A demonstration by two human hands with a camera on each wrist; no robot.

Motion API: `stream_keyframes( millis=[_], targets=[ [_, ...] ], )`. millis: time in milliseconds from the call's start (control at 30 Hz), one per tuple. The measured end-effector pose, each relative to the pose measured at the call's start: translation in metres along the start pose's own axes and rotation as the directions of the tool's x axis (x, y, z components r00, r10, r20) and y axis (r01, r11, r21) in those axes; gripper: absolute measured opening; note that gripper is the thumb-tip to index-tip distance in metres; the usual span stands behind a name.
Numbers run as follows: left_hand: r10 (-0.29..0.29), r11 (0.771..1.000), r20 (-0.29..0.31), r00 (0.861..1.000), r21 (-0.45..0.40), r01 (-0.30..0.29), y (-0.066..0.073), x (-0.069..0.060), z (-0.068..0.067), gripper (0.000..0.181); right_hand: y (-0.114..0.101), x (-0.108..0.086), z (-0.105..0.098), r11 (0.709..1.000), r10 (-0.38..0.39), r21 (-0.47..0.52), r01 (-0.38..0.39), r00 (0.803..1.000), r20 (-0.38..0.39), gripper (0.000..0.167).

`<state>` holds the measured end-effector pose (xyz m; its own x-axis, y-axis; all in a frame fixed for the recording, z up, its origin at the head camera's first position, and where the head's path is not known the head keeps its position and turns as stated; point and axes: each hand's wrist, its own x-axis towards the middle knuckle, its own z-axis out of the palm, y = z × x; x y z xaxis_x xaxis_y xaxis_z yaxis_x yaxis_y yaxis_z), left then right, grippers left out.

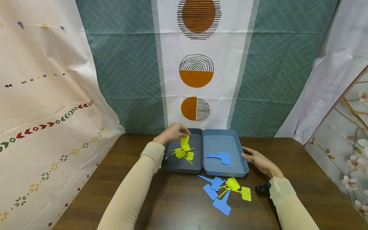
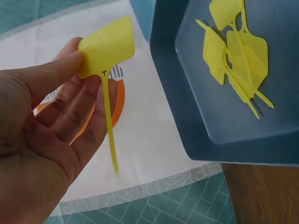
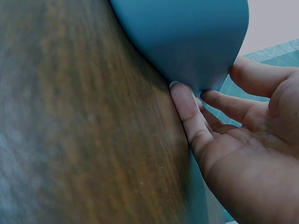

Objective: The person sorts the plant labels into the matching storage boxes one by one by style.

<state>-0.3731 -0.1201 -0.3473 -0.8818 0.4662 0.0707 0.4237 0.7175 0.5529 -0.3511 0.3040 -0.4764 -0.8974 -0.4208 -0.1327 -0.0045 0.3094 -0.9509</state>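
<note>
My left hand (image 1: 174, 132) pinches a yellow T-shaped plant label (image 2: 110, 46) by its flat head, over the dark grey tray (image 1: 197, 166). In the left wrist view the label's stem hangs downward. Several yellow plant labels (image 1: 180, 154) lie in a loose pile inside that tray. Beside it stands a blue tray (image 1: 221, 140), holding a small stack of blue plant labels (image 1: 225, 157). My right hand (image 1: 260, 162) touches the blue tray's right outer side with extended fingertips; the right wrist view shows the fingers (image 3: 187, 105) against its wall.
In front of the blue tray, blue labels (image 1: 222, 206) and yellow labels (image 1: 246, 193) lie mixed on the brown wooden table (image 1: 178, 204). A small black object (image 1: 262, 189) is by the right wrist. A patterned curtain (image 1: 132, 80) hangs close behind the trays.
</note>
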Motion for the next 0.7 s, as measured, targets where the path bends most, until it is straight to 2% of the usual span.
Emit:
stream_keyframes(
  millis=[233, 433, 600, 700],
  targets=[
    [-0.026, 1.000, 0.024, 0.999, 0.002, 0.026, 0.000, 0.012, 0.002, 0.017, 0.001, 0.000, 0.000, 1.000, 0.002, 0.008, -0.002, 1.000, -0.001, 0.070],
    [-0.036, 0.999, 0.039, 0.999, 0.010, 0.035, -0.001, 0.015, 0.004, 0.018, 0.001, 0.001, 0.000, 1.000, 0.003, 0.025, -0.003, 1.000, 0.001, 0.069],
    [-0.070, 0.996, 0.039, 0.997, 0.054, 0.068, -0.005, 0.016, 0.006, 0.021, 0.001, 0.002, 0.000, 1.000, 0.011, 0.024, -0.011, 1.000, -0.007, 0.069],
    [-0.085, 0.995, 0.040, 0.996, 0.052, 0.083, -0.006, 0.016, 0.006, 0.022, 0.001, 0.001, -0.001, 1.000, 0.012, 0.020, -0.012, 1.000, -0.011, 0.069]
  ],
)
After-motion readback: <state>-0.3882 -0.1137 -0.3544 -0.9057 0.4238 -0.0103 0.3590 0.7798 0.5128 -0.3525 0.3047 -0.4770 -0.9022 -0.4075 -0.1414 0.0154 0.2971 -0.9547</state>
